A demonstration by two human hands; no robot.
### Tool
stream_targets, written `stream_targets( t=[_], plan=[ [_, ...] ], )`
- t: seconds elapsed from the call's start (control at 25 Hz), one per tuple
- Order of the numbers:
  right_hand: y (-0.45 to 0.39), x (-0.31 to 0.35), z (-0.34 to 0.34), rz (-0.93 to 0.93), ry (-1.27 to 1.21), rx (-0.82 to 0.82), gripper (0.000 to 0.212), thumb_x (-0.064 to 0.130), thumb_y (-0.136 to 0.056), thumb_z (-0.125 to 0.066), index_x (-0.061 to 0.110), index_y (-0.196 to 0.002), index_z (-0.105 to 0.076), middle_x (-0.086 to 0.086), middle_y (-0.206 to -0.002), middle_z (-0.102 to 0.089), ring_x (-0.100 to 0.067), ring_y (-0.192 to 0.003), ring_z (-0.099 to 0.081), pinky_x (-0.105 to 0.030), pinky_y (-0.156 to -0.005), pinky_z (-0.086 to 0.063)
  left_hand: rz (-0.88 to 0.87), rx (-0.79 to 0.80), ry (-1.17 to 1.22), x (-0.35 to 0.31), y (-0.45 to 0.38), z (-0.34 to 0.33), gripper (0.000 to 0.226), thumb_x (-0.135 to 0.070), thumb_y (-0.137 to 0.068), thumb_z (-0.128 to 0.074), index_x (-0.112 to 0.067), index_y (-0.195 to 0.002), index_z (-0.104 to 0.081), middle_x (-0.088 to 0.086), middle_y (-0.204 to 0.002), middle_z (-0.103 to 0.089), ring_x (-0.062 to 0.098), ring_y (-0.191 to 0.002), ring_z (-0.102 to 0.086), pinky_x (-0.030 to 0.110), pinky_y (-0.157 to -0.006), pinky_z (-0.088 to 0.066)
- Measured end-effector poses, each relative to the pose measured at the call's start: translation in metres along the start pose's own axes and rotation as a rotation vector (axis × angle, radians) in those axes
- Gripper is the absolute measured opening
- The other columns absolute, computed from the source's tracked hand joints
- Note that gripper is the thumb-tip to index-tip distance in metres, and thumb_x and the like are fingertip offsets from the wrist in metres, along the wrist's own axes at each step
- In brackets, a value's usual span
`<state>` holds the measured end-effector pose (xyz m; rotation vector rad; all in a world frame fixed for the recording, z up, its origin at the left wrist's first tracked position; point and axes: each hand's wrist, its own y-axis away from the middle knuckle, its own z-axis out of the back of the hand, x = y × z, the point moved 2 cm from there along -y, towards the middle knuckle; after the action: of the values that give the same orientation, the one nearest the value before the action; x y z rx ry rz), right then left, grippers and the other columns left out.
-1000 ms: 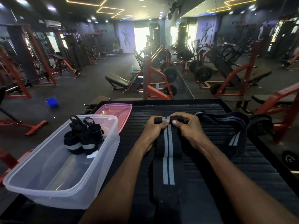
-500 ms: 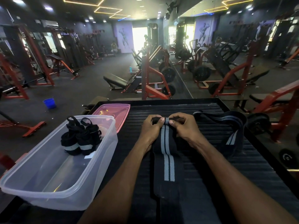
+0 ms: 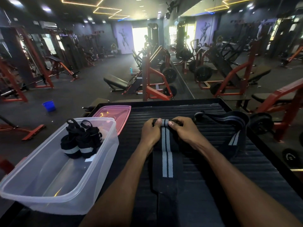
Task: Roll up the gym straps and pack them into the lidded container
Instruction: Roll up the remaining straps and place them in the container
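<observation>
**Both hands grip the rolled end of a strap on the platform**

A black ribbed platform [image 3: 205, 185] fills the lower half of the view, with a dim gym floor and red machines [image 3: 157, 79] beyond its far edge. A mirror wall [image 3: 229, 46] runs along the right side of the room.

On the platform's left edge sits a clear tub [image 3: 54, 190], open at the top. Two rolled straps [image 3: 82, 141], black with a pale band, stand side by side against its far wall, touching each other. Just behind the tub a pink lid [image 3: 114, 112] lies flat on the platform.

A long black strap [image 3: 167, 161] with two grey stripes lies down the middle of the platform, running from the near edge away from the person. Its far end is turned over into a small roll. The left hand [image 3: 150, 133] grasps the roll's left side, fingers curled over it and thumb on top. The right hand [image 3: 185, 131] grasps the right side the same way, its thumb pressed on the grey stripes. The two thumbs lie near each other, not touching.

To the right, another strap [image 3: 236, 128] lies loose in a bent loop near the platform's right edge, apart from both hands.

Out on the floor to the left stands a small blue bucket [image 3: 48, 105].
</observation>
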<state>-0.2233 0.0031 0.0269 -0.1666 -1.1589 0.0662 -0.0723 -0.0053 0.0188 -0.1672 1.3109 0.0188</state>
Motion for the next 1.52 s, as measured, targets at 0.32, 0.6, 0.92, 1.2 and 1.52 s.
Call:
stream_targets(
  t=[0.32, 0.6, 0.92, 1.2, 1.52],
  plan=[
    [-0.001, 0.0, -0.002, 0.154, -0.01, -0.084, 0.017, 0.004, -0.085, -0.074, 0.014, -0.099, -0.075, 0.001, -0.097, -0.074, -0.016, -0.096, -0.068, -0.03, -0.089, -0.052, 0.062, 0.106, -0.058, 0.0, -0.003, -0.005, 0.05, -0.045, -0.107, -0.033, -0.007, -0.117, -0.064, 0.002, -0.107, -0.064, 0.017, -0.103, -0.061, 0.027, -0.076, -0.04],
    [-0.002, -0.004, -0.003, 0.045, -0.052, -0.039, 0.007, 0.02, -0.091, -0.072, 0.016, -0.096, -0.074, 0.0, -0.096, -0.073, -0.016, -0.093, -0.067, -0.031, -0.085, -0.051, -0.004, 0.066, 0.019, 0.001, -0.003, 0.0, 0.016, -0.023, -0.103, -0.053, -0.016, -0.104, -0.067, -0.007, -0.092, -0.066, 0.009, -0.089, -0.062, 0.016, -0.069, -0.043],
    [-0.003, -0.006, -0.002, 0.065, -0.135, -0.01, 0.017, 0.012, -0.083, -0.079, 0.016, -0.099, -0.073, -0.001, -0.101, -0.073, -0.014, -0.096, -0.067, -0.03, -0.087, -0.053, 0.135, 0.136, 0.176, 0.002, 0.0, 0.003, 0.027, -0.037, -0.099, -0.059, -0.014, -0.102, -0.073, -0.001, -0.093, -0.075, 0.006, -0.084, -0.071, 0.016, -0.065, -0.05],
    [-0.003, -0.006, 0.0, 0.101, -0.068, -0.068, 0.017, 0.008, -0.083, -0.078, 0.018, -0.095, -0.073, -0.001, -0.099, -0.073, -0.019, -0.098, -0.067, -0.03, -0.087, -0.054, 0.216, 0.235, 0.223, 0.003, 0.002, 0.0, 0.038, -0.047, -0.093, -0.063, -0.014, -0.11, -0.071, 0.007, -0.106, -0.077, 0.023, -0.103, -0.072, 0.04, -0.094, -0.056],
    [-0.007, -0.011, -0.005, -0.001, -0.097, -0.044, 0.005, 0.025, -0.089, -0.074, 0.023, -0.094, -0.075, 0.004, -0.093, -0.073, -0.015, -0.093, -0.067, -0.032, -0.087, -0.052, 0.177, 0.146, 0.192, 0.004, 0.0, 0.002, 0.014, -0.021, -0.098, -0.06, -0.014, -0.103, -0.071, 0.009, -0.102, -0.076, 0.026, -0.103, -0.071, 0.046, -0.099, -0.054]
  ],
)
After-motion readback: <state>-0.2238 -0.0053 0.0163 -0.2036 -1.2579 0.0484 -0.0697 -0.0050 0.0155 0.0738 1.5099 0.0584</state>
